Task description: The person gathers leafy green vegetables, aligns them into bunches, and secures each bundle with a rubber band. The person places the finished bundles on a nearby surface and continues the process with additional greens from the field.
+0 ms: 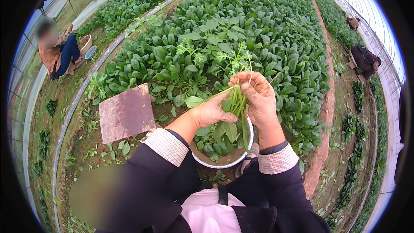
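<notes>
A bunch of spinach plants [237, 102] hangs leaves down between my hands, its thin roots pointing up. My left hand [215, 108] wraps around the stems from the left. At the root end, the thumb and fingers of my right hand [258, 95] pinch the plants, and soil marks the skin. One stalk with a broad leaf [194, 101] sticks out to the left, above my left wrist. Directly below is a round basin [223, 165] with a pale rim, holding loose spinach leaves [210, 149]. My hands and the bunch hide its far side.
Dense spinach [278, 38] grows ahead, with feathery weeds [190, 51] among it. A worn flat board [127, 113] lies left of the basin. A grey hose [72, 113] runs along the left. One person [51, 48] sits by tubs at left; others [365, 60] crouch at right.
</notes>
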Available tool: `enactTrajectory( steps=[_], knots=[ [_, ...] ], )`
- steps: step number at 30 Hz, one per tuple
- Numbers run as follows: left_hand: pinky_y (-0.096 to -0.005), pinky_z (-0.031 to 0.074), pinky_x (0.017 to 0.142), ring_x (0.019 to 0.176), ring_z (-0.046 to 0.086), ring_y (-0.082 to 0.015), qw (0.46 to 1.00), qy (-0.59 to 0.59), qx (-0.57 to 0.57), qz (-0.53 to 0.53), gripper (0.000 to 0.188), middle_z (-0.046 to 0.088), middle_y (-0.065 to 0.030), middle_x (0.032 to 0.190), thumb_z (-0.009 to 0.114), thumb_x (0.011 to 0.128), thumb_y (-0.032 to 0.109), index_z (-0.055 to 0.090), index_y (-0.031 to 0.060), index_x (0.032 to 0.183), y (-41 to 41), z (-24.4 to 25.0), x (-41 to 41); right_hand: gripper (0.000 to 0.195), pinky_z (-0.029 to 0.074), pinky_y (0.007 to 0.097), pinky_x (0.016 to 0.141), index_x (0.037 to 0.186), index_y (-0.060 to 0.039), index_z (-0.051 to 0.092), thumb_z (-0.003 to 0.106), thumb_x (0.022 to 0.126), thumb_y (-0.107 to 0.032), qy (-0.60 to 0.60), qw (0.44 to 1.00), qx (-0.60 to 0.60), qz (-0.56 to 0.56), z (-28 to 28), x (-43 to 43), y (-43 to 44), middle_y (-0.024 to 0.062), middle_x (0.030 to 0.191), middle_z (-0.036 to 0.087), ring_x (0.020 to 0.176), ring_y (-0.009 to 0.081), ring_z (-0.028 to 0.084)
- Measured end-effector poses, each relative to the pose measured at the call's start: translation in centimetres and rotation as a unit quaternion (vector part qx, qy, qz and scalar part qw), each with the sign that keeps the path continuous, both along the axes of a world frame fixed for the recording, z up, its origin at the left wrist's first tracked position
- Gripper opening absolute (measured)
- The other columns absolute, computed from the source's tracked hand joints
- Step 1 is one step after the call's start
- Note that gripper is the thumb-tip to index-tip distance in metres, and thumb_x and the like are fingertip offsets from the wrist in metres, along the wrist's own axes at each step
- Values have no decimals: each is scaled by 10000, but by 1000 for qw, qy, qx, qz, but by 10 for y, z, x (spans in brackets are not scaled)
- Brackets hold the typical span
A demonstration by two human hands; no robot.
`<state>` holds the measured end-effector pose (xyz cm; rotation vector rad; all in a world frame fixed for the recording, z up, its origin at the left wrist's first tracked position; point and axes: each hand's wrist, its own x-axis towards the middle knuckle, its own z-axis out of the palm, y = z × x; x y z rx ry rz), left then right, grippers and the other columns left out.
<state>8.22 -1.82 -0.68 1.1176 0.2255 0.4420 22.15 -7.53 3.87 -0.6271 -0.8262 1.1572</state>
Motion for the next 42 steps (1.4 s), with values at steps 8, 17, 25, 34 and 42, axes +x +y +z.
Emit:
enactTrajectory(
  steps=[8,17,25,34,42],
  knots=[
    [-301,476,744,790,591,-195,998,-7,-68,-4,385,625,-141,899,583,730,159,542,3,1079,1,12,-5,204,432,246,717,895,-36,595,699,720,-64,-377,900,-54,-211,-10,31,-8,19,903,586,830,108,546],
    [-262,469,708,764,565,-136,997,35,-62,36,401,610,-74,884,566,729,108,517,0,1112,12,-7,-17,104,447,277,603,799,5,569,634,780,-75,-568,792,-133,-180,6,30,-11,72,733,569,648,146,542],
    [-228,437,760,804,529,-91,996,66,16,58,409,582,-15,938,577,767,57,506,-3,1166,13,-1,-23,155,433,340,781,863,-44,583,676,747,-89,-448,848,-22,-283,-2,45,-7,72,967,574,870,225,535],
    [-216,465,757,850,520,-60,992,101,73,31,538,557,-3,1014,575,784,-43,384,-24,1288,9,7,-18,61,394,344,877,795,-68,620,649,743,-55,-539,776,26,-328,-11,29,-2,32,975,616,956,235,513],
    [-327,362,988,1168,450,-202,926,164,309,142,828,448,-99,1278,714,677,121,288,70,1385,8,6,-18,235,436,251,581,870,-42,567,709,689,-88,-517,796,15,-313,-3,12,-8,39,785,533,684,140,498]
  ],
)
